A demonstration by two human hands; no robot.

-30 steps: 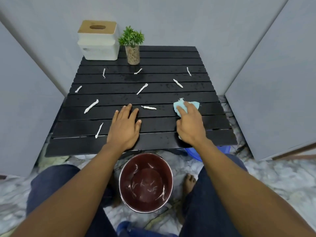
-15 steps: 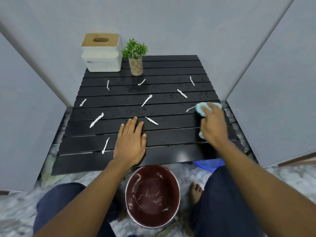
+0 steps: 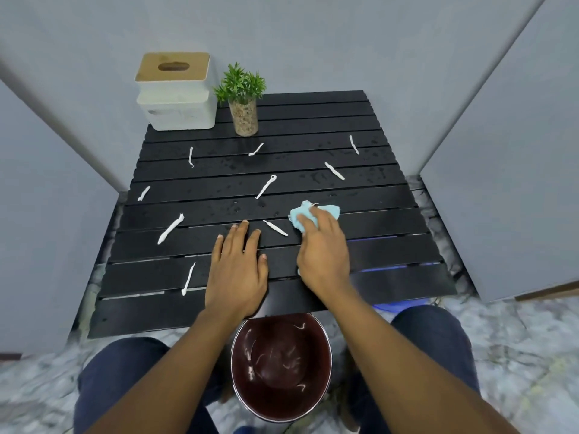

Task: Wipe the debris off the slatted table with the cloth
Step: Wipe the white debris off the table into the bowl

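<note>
No writing could be read. The right hand (image 3: 324, 255) pressed the cloth (image 3: 302, 216) on the table (image 3: 391, 245), grip closed on it; the left hand (image 3: 236, 274) lay flat, open. The bucket (image 3: 282, 368) held white debris shreds (image 3: 170, 228).

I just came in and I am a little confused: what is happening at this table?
A person is wiping a black slatted table. The right hand presses a light blue cloth on the slats, while the left hand lies flat beside it. White debris strips are scattered over the table. A dark bucket stands below the near edge.
</note>
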